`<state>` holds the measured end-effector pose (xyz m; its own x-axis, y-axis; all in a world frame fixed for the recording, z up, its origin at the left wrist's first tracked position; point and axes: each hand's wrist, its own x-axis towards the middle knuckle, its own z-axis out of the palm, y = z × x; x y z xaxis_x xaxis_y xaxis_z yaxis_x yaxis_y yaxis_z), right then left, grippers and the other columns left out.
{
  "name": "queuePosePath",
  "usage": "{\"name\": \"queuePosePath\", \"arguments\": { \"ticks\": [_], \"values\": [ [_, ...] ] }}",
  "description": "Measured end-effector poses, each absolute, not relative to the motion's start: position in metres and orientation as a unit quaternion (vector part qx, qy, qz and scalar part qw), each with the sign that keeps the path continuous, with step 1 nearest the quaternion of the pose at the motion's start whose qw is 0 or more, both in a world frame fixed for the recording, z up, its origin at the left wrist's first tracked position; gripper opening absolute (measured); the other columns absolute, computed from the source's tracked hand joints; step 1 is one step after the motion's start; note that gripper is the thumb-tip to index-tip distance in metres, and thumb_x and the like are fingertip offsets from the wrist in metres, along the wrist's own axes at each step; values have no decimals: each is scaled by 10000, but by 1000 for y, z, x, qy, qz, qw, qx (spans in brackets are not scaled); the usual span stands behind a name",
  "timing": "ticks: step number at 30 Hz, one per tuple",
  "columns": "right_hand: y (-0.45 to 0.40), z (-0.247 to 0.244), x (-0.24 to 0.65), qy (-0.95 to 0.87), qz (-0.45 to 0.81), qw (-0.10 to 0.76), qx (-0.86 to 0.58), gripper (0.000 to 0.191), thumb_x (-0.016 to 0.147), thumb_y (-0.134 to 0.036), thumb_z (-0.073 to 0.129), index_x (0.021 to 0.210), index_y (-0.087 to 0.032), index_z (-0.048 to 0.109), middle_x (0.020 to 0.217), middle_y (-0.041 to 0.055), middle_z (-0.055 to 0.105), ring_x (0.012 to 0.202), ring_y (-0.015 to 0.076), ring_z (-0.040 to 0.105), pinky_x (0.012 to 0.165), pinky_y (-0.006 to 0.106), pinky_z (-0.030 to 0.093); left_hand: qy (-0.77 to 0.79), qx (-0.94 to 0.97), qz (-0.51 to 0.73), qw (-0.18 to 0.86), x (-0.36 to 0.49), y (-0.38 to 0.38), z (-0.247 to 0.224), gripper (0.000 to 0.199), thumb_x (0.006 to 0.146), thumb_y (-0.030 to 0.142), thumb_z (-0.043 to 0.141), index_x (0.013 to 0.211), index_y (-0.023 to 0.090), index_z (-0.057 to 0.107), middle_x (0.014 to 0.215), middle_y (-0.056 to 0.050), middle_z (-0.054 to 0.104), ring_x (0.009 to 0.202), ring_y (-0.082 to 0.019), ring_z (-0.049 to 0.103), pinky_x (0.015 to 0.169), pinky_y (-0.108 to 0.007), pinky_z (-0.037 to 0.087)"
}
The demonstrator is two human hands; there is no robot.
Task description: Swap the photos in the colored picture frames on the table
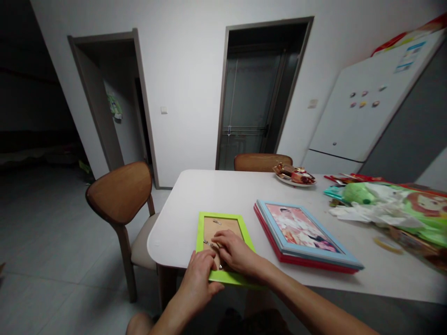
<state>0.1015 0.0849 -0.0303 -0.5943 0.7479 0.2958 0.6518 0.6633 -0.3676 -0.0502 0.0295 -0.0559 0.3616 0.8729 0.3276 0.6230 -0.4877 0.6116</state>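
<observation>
A lime-green picture frame point(226, 278) lies face down at the table's near edge, its brown backing board point(228, 224) showing. Small metal fittings sit on the back, one of them a metal clip point(206, 242) at the left side. My left hand point(201, 278) grips the frame's near left corner, fingers bent over the rim and thumb low at the near edge. Over the board is my right hand point(234, 251), its fingers curled together with the tips at that clip. Part of the board and the frame's right side are hidden under the right hand.
Right of the frame lies a stack of picture frames point(307, 232), light blue over red. Plastic bags point(377, 200) and a tape roll point(387, 245) lie farther right. A plate point(296, 183) of items stands at the back. Wooden chairs point(120, 195) flank the white table point(174, 218).
</observation>
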Motion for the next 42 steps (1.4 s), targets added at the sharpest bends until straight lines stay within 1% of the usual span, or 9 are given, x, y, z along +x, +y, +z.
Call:
{"name": "queuePosePath", "arguments": {
  "ticks": [5,15,20,22,25,27,32,40,42],
  "values": [
    [62,-30,116,-907,131,213,-339,270,643,-61,453,754,-214,645,879,31,562,877,170,450,808,324,334,468,800,315,202,-51,30,-55,319,546,108,684,739,204,449,1025,-31,522,982,-218,445,909,-419,277],
    [42,-18,123,-909,160,203,-326,299,735,-111,404,896,-234,624,953,40,574,930,169,462,838,311,337,478,791,320,209,-49,30,-54,328,540,98,683,749,205,454,1004,-30,533,973,-214,460,925,-429,268],
    [92,-23,116,-836,153,268,-454,315,788,-218,387,1019,-159,592,993,92,593,904,161,513,800,262,366,484,791,316,201,-48,27,-53,344,522,72,684,730,201,443,1043,-44,524,997,-223,448,927,-431,267],
    [118,-26,110,-797,123,256,-534,298,781,-248,411,978,-155,614,974,87,614,883,158,532,768,239,365,487,790,313,202,-47,24,-51,352,518,70,689,732,201,442,1060,-50,520,1018,-227,439,941,-441,247],
    [147,-33,101,-759,106,220,-603,236,757,-266,451,827,-172,656,831,65,656,753,149,564,651,222,364,492,788,302,214,-46,19,-48,355,515,71,698,721,199,439,1071,-51,521,1028,-229,439,952,-452,232],
    [159,-39,97,-746,98,214,-623,205,737,-268,475,761,-171,654,780,64,657,705,149,562,607,226,351,494,787,296,221,-45,18,-47,352,518,74,699,721,199,439,1090,-55,516,1044,-234,432,957,-461,223],
    [170,-49,96,-719,72,203,-661,195,724,-295,490,766,-170,633,807,73,649,729,153,556,597,230,339,499,782,300,222,-45,16,-48,356,519,68,690,735,195,437,1090,-60,510,1051,-233,426,968,-467,202],
    [173,-47,95,-686,84,197,-696,184,699,-336,521,720,-190,631,762,55,652,689,150,575,530,222,338,506,779,304,211,-42,14,-51,355,516,46,670,729,191,426,1065,-54,506,1006,-225,437,951,-457,227],
    [173,-48,95,-681,91,198,-699,192,695,-358,525,715,-198,629,751,45,651,688,152,579,523,222,338,505,781,305,204,-40,14,-51,351,516,47,668,721,193,423,1058,-54,505,990,-227,439,923,-444,265]
  ]
}}
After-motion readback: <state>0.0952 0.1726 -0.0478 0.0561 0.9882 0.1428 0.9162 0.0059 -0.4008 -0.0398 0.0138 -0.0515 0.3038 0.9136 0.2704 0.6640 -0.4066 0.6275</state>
